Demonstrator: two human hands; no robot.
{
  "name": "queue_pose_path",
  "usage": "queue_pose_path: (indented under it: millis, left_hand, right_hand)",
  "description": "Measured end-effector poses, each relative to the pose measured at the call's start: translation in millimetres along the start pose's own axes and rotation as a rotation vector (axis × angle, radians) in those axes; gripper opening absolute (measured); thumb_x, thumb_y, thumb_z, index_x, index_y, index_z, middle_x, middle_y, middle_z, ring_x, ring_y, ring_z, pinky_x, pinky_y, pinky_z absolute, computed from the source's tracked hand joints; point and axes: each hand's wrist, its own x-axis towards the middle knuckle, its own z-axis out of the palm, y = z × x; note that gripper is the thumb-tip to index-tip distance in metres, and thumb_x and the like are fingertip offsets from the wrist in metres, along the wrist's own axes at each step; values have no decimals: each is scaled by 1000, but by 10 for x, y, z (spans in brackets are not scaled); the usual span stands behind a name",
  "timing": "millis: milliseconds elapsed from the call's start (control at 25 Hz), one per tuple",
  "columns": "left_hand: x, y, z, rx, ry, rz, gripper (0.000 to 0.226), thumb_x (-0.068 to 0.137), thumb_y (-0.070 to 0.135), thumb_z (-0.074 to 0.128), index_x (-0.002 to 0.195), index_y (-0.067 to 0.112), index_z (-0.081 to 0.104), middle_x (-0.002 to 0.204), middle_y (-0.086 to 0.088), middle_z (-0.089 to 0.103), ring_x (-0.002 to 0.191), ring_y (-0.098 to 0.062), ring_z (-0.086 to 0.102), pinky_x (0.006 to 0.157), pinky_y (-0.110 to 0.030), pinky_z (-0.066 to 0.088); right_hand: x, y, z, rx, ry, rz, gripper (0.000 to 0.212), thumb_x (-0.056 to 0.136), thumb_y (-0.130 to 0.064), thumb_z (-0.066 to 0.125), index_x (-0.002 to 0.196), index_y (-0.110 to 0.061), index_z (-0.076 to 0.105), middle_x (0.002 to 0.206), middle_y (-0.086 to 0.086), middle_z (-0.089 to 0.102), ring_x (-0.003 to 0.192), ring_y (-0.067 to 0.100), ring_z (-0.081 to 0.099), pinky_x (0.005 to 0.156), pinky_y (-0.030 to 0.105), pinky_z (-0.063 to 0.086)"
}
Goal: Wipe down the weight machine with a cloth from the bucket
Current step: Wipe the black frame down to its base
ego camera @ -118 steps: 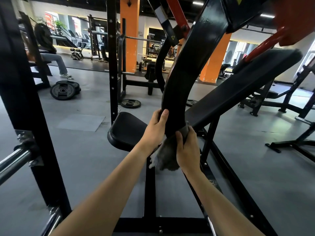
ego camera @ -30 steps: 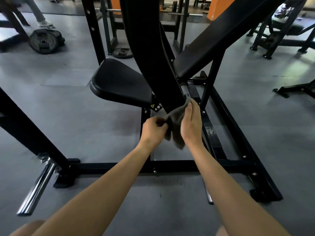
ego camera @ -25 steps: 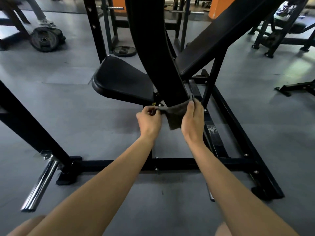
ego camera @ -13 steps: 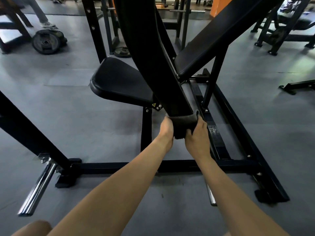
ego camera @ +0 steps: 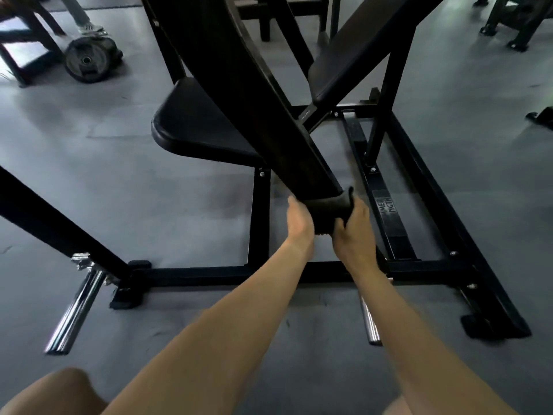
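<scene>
The cloth [ego camera: 329, 209] is wrapped across the near face of the beam [ego camera: 254, 94], at its low end, just right of the seat [ego camera: 194, 130]. It is gripped at both ends. The left hand [ego camera: 299, 221] is closed on the left end, with the thumb laid up along the beam's edge. The right hand [ego camera: 354, 235] is curled round the right end, where a corner of cloth is seen standing above the knuckles. The left fingers are hidden behind the beam, so how far round they reach cannot be told.

The cloth is judged to be held taut like a sling, so that the near face and both edges of the beam can be rubbed in one pass. One hand is set on each side because the pull of one is needed against the other. The hands are placed low because the bottom of the beam is the part in hand. A knee [ego camera: 59, 390] is seen near left, so a crouch is likely.

Below the hands the frame [ego camera: 203, 272] lies on the floor, and the pad [ego camera: 353, 49] slants up at the far right. A plate [ego camera: 86, 59] lies far left and a chrome peg [ego camera: 73, 316] near left. No bucket is seen.
</scene>
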Motion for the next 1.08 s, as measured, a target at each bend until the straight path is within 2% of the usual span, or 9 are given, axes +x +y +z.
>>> queue_pose_path:
  millis: [80, 160, 320, 480, 560, 640, 760, 960, 1080]
  left_hand:
    - [-37, 18, -46, 161, 34, 25, 41, 109, 35, 30, 136, 18, 56, 123, -6, 65, 98, -17, 62, 74, -29, 51]
    - [-63, 103, -112, 348, 107, 94, 36, 105, 22, 35, 132, 12, 56, 122, -10, 66, 99, -20, 62, 77, -32, 52]
    - [-371, 68, -131, 453, 115, 236, 34, 94, 12, 49, 127, 15, 46, 107, 1, 64, 96, -15, 63, 66, -20, 46]
    - [-416, 80, 25, 468, 89, 233, 49, 88, 26, 61, 133, 14, 45, 115, -2, 65, 98, -14, 61, 81, -27, 49]
    - [-423, 73, 103, 439, 73, 178, 63, 86, 43, 70, 135, 14, 42, 121, -2, 63, 102, -15, 62, 76, -25, 49]
    - [-441, 62, 222, 476, 93, 125, 83, 82, 56, 77, 137, 14, 32, 121, 3, 59, 103, -13, 59, 75, -20, 47]
    - [-362, 15, 394, 512, 183, 96, 105, 77, 60, 81, 146, 11, 20, 129, -1, 54, 106, -16, 53, 87, -26, 45]
    - [-233, -154, 444, 441, 224, 129, 99, 77, 52, 79, 146, 24, 14, 132, -5, 50, 113, -24, 56, 87, -34, 49]
    - [-195, -214, 425, 434, 224, 155, 91, 75, 52, 79, 139, 30, 17, 130, -1, 53, 112, -21, 57, 91, -36, 51]
  right_hand:
    - [22, -34, -18, 20, 10, 32, 50, 98, -13, 50, 147, -13, 42, 136, 9, 52, 121, 27, 57, 97, 42, 50]
    - [54, -308, -18, 54, 49, -52, 41, 100, -18, 49, 141, -14, 50, 131, 5, 57, 117, 19, 57, 98, 35, 49]
    - [71, -429, 15, 148, 23, -232, 43, 107, -33, 41, 148, -21, 46, 139, -3, 54, 122, 7, 52, 98, 21, 44]
    - [69, 179, -62, 113, 14, 83, 45, 107, -38, 29, 139, -18, 54, 127, 3, 60, 116, 20, 58, 85, 33, 44]
    - [163, 256, -88, 150, -18, 216, 40, 108, -31, 30, 124, -14, 62, 118, 7, 63, 110, 25, 62, 85, 37, 45]
    - [254, 127, -107, 206, -54, 171, 38, 107, -30, 33, 117, -14, 66, 116, 5, 64, 104, 21, 62, 88, 38, 48]
    - [351, -26, -98, 270, -88, 90, 37, 107, -34, 34, 109, -16, 66, 109, 2, 67, 100, 20, 63, 89, 37, 49]
    - [420, 519, -124, 234, -98, 280, 39, 105, -32, 33, 87, -10, 59, 90, 4, 63, 85, 24, 59, 83, 47, 51]
    - [469, 558, -127, 279, -117, 376, 37, 108, -28, 35, 80, -13, 54, 77, 3, 56, 74, 19, 55, 62, 27, 47]
